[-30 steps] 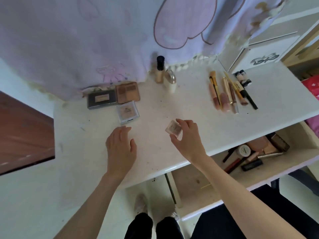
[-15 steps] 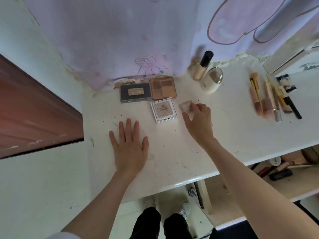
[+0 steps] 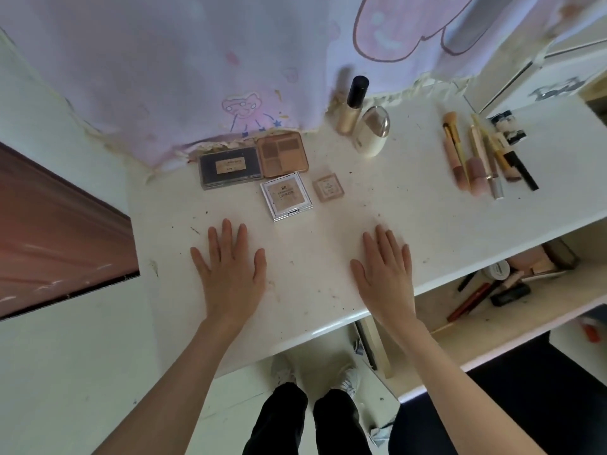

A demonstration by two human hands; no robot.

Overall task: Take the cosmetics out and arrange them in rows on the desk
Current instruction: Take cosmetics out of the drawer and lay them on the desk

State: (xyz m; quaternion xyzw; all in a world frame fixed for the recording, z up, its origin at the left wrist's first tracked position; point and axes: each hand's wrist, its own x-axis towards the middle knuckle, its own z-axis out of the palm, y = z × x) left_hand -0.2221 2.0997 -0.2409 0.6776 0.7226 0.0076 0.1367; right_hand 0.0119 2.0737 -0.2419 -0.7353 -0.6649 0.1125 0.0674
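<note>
On the white desk lie a dark palette, a brown eyeshadow palette, a silver square compact and a small clear square case. Behind them stand a gold bottle with a black cap and a white egg-shaped holder. A row of brushes and tubes lies at the right. My left hand and my right hand rest flat on the desk, fingers straight, holding nothing. The open drawer holds several more cosmetics.
A lilac cartoon-print cloth hangs over the back of the desk. A dark red-brown panel is at the left. White cabinet fronts are at the far right. My legs and shoes show below the desk edge.
My right hand set the small clear case down beside the silver compact, let go and drew back to lie flat on the desk. My left hand stayed flat.
</note>
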